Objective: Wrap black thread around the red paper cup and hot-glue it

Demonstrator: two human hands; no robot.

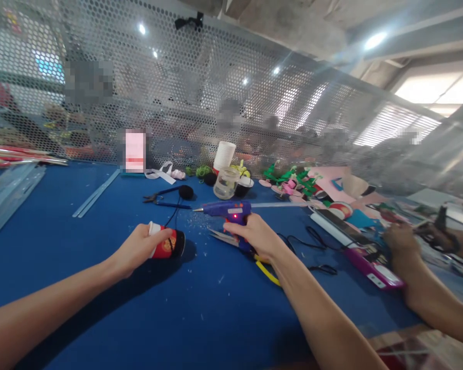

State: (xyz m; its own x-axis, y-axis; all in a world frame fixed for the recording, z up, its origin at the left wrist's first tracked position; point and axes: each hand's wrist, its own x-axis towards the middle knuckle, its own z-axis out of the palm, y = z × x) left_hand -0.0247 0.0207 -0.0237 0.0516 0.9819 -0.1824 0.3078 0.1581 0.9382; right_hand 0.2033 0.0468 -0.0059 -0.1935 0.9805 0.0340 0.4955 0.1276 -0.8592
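My left hand (139,249) is closed round a small red cup-shaped craft piece (165,244) with a white rim and a black end, held on its side just above the blue table (100,288). My right hand (256,236) grips the handle of a blue hot glue gun (226,209) whose red light is on; its nozzle points left, towards a spot behind the craft piece. Scissors (224,237) lie on the table just under the gun.
A black pompom (185,192), pliers (158,198), a clear jar (226,183) and a white cup stack (224,155) stand behind. Coloured craft scraps (293,180) pile at the right, where another person's hand (399,241) works. A perforated metal screen (177,92) closes the back.
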